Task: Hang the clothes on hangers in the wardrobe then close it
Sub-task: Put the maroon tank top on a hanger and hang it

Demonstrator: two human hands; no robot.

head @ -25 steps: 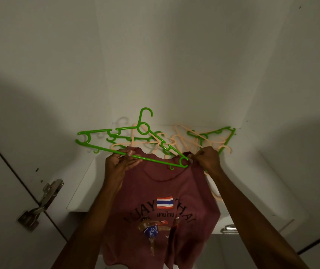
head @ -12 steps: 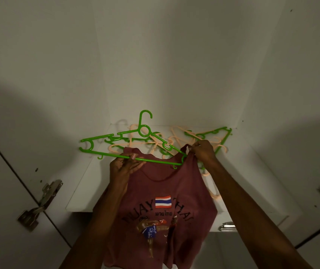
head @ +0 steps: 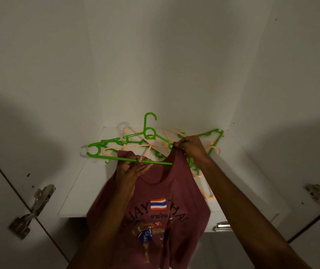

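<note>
A maroon sleeveless shirt (head: pixel 161 191) with a flag print hangs in front of the open wardrobe. A green hanger (head: pixel 116 144) is held level above the wardrobe shelf (head: pixel 77 199), hook up. My left hand (head: pixel 133 167) grips the hanger's lower bar together with the shirt's left shoulder strap. My right hand (head: pixel 190 146) pinches the shirt's right shoulder strap at the hanger's right arm. The hanger's right end is hidden inside the shirt.
Several loose peach hangers (head: pixel 203 183) and another green hanger (head: pixel 213 140) lie piled on the shelf behind my hands. Door hinges sit at the left (head: pixel 32 208) and right (head: pixel 318 197). A metal bracket (head: pixel 221 226) shows under the shelf's front edge.
My right hand has pulled the shirt's right strap further up along the hanger's right arm. The hanger has turned more level, and my left hand stays on the bar.
</note>
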